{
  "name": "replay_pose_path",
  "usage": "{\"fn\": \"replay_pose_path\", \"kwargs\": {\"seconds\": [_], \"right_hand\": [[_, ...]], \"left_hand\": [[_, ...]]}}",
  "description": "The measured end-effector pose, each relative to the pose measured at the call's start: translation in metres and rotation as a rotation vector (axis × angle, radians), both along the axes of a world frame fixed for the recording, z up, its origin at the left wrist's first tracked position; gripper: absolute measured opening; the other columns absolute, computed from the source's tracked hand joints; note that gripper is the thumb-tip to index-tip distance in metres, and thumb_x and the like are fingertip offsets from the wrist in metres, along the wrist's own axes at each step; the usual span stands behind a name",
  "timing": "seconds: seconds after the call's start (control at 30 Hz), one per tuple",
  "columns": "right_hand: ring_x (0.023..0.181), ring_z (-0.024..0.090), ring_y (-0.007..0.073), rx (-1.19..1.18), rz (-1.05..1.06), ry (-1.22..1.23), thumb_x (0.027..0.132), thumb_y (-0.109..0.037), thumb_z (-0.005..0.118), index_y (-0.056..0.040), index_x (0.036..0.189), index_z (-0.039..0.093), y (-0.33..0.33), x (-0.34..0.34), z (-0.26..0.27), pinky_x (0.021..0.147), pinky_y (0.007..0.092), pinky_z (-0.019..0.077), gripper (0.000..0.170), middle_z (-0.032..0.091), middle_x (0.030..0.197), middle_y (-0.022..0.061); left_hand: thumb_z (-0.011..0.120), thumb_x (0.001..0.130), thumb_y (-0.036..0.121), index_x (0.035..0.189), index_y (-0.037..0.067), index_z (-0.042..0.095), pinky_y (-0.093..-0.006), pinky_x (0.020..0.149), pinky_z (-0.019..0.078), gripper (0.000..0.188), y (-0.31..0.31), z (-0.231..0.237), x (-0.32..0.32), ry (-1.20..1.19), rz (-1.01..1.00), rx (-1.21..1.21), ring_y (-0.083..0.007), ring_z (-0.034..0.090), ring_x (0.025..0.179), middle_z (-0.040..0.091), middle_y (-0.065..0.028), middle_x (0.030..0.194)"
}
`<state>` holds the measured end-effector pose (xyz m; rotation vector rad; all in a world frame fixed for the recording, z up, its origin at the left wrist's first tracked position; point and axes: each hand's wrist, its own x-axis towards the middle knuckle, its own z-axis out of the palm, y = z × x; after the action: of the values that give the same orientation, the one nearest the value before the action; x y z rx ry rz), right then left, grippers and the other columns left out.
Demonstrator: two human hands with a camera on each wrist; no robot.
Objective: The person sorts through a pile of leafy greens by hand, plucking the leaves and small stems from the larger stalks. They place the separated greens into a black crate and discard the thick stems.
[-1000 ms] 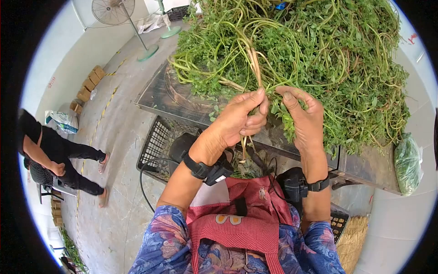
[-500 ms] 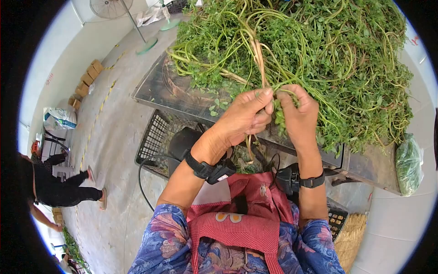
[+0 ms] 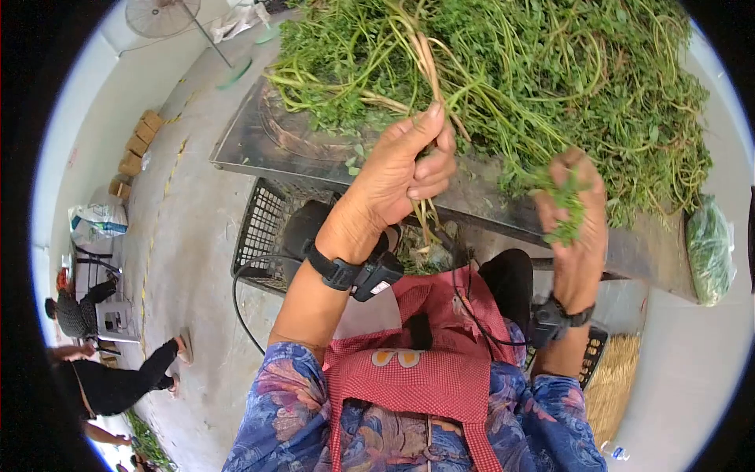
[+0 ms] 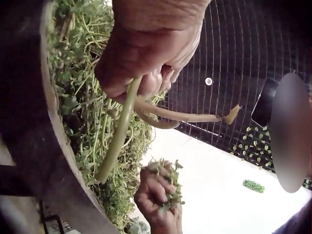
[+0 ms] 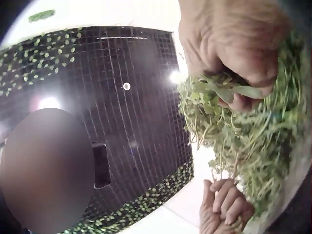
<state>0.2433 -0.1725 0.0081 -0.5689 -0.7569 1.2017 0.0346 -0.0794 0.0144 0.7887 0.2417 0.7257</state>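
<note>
Stems in grip of left hand, leafy sprigs in grip of right hand, gap between, table edge near

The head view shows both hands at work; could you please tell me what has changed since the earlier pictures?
The right hand has moved to the right, away from the left hand, carrying a leafy sprig. In the background, the person in black has moved lower in the view. The left hand still grips the stems, and the plastic bag stays beside the pile of greens.
</note>
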Motion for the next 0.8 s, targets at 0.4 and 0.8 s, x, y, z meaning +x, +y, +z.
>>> {"fn": "replay_pose_path", "kwargs": {"seconds": [0.4,0.8], "right_hand": [[0.048,0.046,0.0083,-0.417,-1.173,-0.336,0.086,-0.021,0.061,-0.0075,0.087,0.056,-0.196,0.149,-0.041,0.042,0.0225,0.0350,0.014,0.053,0.067,-0.0004],[0.074,0.063,0.0201,-1.309,-1.014,-1.664,0.073,-0.037,0.073,0.0027,0.103,0.062,-0.343,0.233,-0.218,0.064,0.0330,0.0501,0.051,0.066,0.086,0.0125]], "left_hand": [[0.040,0.096,0.036,0.078,0.008,0.050,-0.0169,0.032,0.0237,0.034,-0.021,0.002,0.017,0.007,0.087,0.150,-0.0033,0.026,0.039,0.034,0.0045,0.051],[0.039,0.097,0.033,0.078,0.009,0.048,-0.0225,0.038,0.0321,0.032,-0.020,-0.004,0.023,-0.028,0.125,0.223,-0.0085,0.037,0.044,0.043,-0.0001,0.056]]}}
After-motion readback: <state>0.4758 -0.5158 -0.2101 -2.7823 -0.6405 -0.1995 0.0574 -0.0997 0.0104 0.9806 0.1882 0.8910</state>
